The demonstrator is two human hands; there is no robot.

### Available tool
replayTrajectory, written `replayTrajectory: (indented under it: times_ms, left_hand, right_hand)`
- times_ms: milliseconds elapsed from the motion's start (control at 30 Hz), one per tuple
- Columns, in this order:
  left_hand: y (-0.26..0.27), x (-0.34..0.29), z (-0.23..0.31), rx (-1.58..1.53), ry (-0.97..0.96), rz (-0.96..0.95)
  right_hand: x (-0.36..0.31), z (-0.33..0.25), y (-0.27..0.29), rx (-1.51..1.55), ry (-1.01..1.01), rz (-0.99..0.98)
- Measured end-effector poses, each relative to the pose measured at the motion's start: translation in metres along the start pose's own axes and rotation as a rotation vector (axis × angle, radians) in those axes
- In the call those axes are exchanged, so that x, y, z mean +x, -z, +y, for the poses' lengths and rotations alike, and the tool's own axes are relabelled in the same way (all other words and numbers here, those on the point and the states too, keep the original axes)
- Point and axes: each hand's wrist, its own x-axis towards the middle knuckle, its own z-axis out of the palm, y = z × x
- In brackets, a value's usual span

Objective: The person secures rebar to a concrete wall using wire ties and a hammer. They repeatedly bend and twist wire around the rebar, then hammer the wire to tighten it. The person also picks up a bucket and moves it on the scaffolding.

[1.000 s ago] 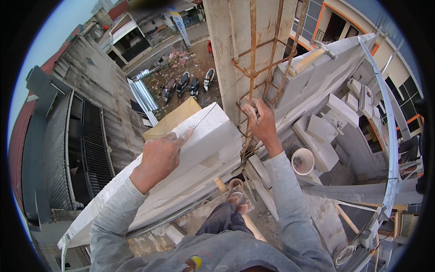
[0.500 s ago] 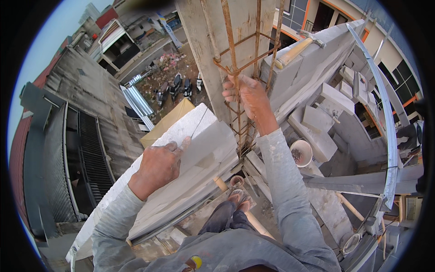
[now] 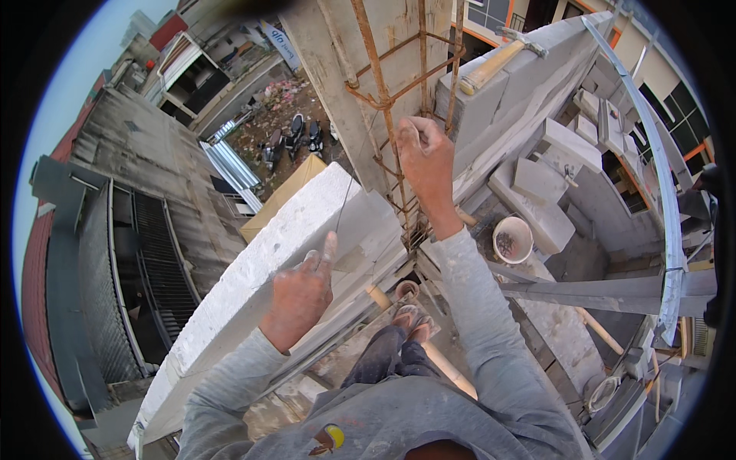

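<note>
The left hand (image 3: 297, 303) has its index finger extended toward a thin dark line (image 3: 345, 201), the other fingers folded in; whether it grips the line cannot be told. The right hand (image 3: 426, 165) is curled nearly closed, directly beside a rusty steel reinforcement cage (image 3: 385, 102); its contents cannot be determined. The line runs from near the cage down across the front of a white block wall (image 3: 253, 268) to the left fingertip. Four upright bars of the cage are counted, standing before one pale grey flat panel (image 3: 320, 80). To the right, one claw hammer with a pale wooden handle (image 3: 491, 69) lies on a second grey block wall (image 3: 529, 92). Below it stands one off-white round bucket (image 3: 512, 239), dark matter inside. The worn grey shirt (image 3: 383, 422) bears one yellow-and-brown emblem. Beyond the white wall, three dark parked motorbikes (image 3: 294, 134) are countable, the edge of another pale one partly hidden. One blue banner (image 3: 281, 46) carries white lettering; no other writing is legible.
</note>
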Motion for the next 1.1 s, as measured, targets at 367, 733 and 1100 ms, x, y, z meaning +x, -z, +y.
replayTrajectory:
  times_ms: [367, 733, 1100]
  left_hand:
    - [-0.022, 0.006, 0.019, -0.197, 0.044, -0.016]
    - [-0.06, 0.003, 0.008, -0.13, 0.057, 0.094]
    - [-0.069, 0.004, 0.01, -0.216, 0.081, 0.155]
  right_hand:
    - [-0.145, 0.032, -0.027, 0.162, -0.123, -0.031]
    - [-0.151, 0.072, -0.015, 0.026, -0.073, 0.04]
    - [-0.021, 0.086, 0.066, -0.994, 0.265, 0.218]
